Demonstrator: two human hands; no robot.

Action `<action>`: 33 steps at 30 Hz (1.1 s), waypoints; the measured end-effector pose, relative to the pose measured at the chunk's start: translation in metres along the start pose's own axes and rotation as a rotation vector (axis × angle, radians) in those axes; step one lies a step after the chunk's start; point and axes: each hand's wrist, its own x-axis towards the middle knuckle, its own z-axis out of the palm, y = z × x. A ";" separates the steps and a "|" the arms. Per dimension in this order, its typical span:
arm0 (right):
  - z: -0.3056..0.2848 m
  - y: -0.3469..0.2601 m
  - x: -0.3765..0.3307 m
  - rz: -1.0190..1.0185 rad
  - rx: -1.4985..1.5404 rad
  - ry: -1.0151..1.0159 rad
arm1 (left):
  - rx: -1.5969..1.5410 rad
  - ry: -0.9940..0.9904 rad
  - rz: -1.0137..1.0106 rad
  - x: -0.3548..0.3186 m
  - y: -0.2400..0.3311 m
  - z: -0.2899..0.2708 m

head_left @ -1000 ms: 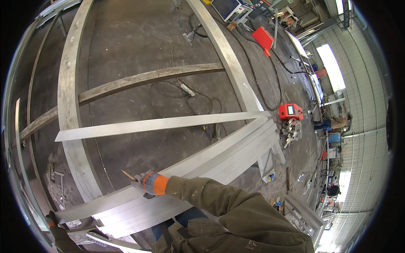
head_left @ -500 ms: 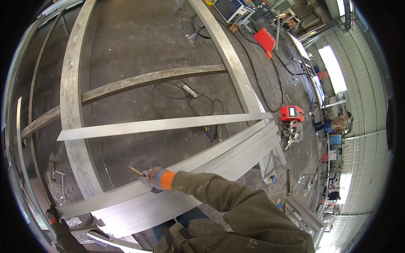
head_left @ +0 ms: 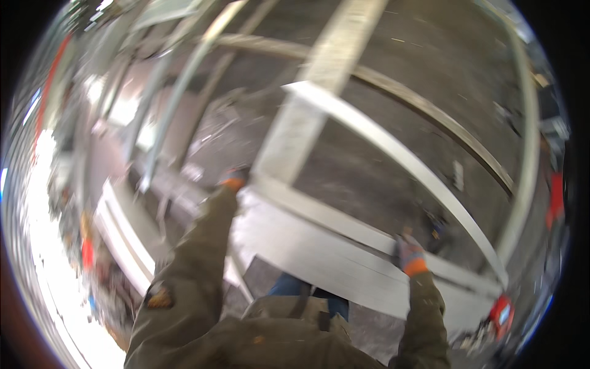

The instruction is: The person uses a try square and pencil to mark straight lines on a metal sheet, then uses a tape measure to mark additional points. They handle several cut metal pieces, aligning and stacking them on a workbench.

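Left hand [head_left: 235, 176] at left end of pale bar [head_left: 329, 214], right hand [head_left: 409, 251] on it farther right; can't tell from here if fingers pinch or spread, too blurred. Bar lies along far side of pale slats [head_left: 295, 237]. Step looks like steadying bar; next move likely calls for even two-handed control. Right sleeve [head_left: 426, 310] hides some slats

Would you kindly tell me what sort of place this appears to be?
Probably a metalworking shop: long pale bars lie side by side, with heavy crossing beams beyond and a red machine nearby.
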 end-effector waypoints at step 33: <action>-0.141 -0.066 0.216 -0.085 -0.412 0.376 | -0.022 0.230 0.074 -0.165 0.263 0.009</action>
